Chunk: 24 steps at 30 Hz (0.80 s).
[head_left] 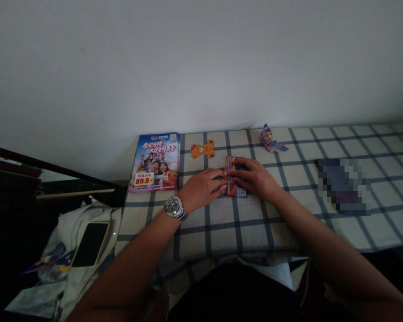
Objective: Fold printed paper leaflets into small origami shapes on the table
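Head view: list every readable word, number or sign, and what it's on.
"89.9": red price on the flat flyer.
Flat flyer's title: stylized Chinese characters, too blurred to quote reliably; smaller lines too small.
QR code: flat flyer's top right corner.
QR code: folded leaflet; its other print is too small.
Crumpled paper: lettering unreadable.
Wristwatch: dial marks too small.

Table [255,228], cloth-covered, pale with dark checks. On it: flyers [154,162], stacked, back left corner; bear [203,150], flat, cutout or print unclear, near back edge; crumpled paper [272,144], back edge; printed paper [231,190], between front and back edges; pixelated item [342,185], farther right.
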{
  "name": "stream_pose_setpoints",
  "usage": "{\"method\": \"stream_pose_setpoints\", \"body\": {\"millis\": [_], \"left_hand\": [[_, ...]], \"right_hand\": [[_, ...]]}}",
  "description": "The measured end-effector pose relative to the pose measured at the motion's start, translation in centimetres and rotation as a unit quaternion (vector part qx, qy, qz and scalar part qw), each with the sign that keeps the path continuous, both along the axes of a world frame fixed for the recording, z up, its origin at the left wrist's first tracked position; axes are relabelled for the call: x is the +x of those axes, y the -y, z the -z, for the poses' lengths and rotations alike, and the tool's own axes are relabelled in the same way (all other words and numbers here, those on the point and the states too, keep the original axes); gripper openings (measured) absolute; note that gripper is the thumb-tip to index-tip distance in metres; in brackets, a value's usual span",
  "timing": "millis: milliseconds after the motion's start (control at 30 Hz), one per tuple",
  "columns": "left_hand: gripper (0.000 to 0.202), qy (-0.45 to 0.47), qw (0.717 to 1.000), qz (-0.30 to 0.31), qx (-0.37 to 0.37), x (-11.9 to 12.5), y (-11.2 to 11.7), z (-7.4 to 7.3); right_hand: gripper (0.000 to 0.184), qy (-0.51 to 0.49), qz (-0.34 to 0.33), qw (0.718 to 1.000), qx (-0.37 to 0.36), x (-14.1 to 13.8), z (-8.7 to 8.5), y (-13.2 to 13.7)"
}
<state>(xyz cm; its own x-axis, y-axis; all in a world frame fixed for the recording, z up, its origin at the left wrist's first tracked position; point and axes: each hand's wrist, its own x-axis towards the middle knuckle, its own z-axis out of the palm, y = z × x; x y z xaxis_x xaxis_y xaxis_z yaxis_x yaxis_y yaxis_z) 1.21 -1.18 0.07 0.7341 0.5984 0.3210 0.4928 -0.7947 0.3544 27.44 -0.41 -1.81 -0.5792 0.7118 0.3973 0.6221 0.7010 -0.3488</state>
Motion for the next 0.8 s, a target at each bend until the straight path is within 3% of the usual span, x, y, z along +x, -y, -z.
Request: {"method": "stream_pose_setpoints", "body": {"millis": [800], "left_hand": [[0.026,-0.019,0.999,-0.014,0.033,0.26,-0.12,0.16]], "right_hand": [[0.026,-0.007,-0.011,1.0,-0.002,0.15,-0.28,0.1]]}}
